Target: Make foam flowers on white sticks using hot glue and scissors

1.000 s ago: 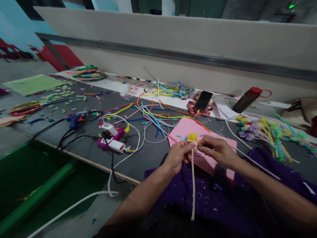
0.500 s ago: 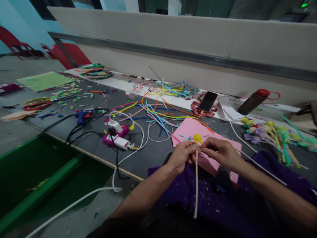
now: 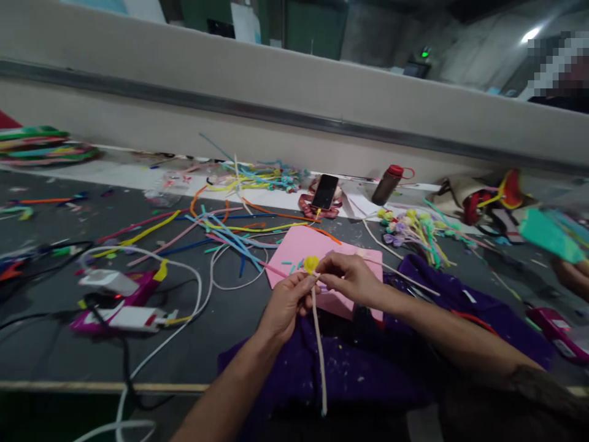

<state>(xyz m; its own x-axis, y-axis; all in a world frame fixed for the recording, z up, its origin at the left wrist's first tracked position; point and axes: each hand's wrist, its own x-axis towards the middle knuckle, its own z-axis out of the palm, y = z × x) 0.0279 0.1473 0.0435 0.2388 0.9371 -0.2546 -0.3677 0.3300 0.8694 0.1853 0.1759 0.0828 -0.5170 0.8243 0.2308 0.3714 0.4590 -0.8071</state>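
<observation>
My left hand (image 3: 289, 302) is closed on a pipe-cleaner flower with a yellow head (image 3: 311, 264). Its long cream stem (image 3: 319, 350) hangs down below my fingers. With thumb and forefinger pinched, my right hand (image 3: 352, 277) grips the flower just under the head, touching my left fingertips. What exactly lies between the fingertips is too small to make out. Under and behind both hands lies a pink foam sheet (image 3: 294, 245) with small cut bits on it. A purple cloth (image 3: 363, 374) covers the lap and table edge below.
Loose pipe cleaners (image 3: 230, 236) lie left of the pink sheet. A purple power strip (image 3: 142, 288) with white chargers and cables sits nearer left. Behind are a phone (image 3: 324, 191), a bottle (image 3: 386, 185) and finished flowers (image 3: 416, 230). Another person's hand (image 3: 570, 276) holds green sheets at right.
The view has swung to the right, so the scene sits further left and the other person's hand appears. Both my hands keep their hold on the flower.
</observation>
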